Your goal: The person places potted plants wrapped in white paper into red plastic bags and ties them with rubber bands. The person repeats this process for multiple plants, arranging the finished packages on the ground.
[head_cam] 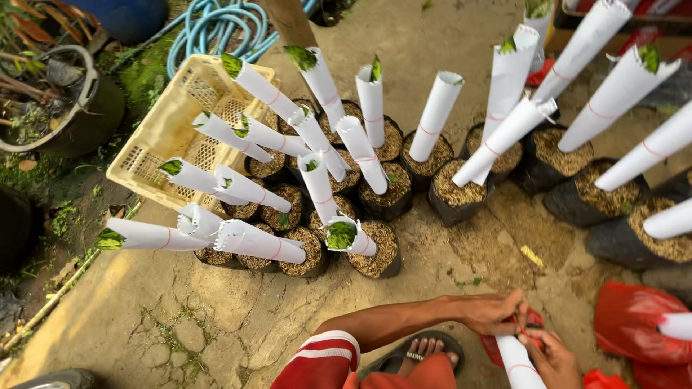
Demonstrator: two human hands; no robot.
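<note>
White paper tube (517, 360) upright between both hands, left hand (496, 311) and right hand (553, 356) pinching its top, beside red bag (634, 322).

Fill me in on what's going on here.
A person crouches on bare ground, both hands at the top of a white rolled paper tube. The left hand pinches its upper end beside something red, while the right hand grips the tube lower down. Ahead stand many black grow bags filled with husk, each holding a leafy seedling wrapped in a similar white tube banded in red. A yellow plastic crate lies behind them.
</note>
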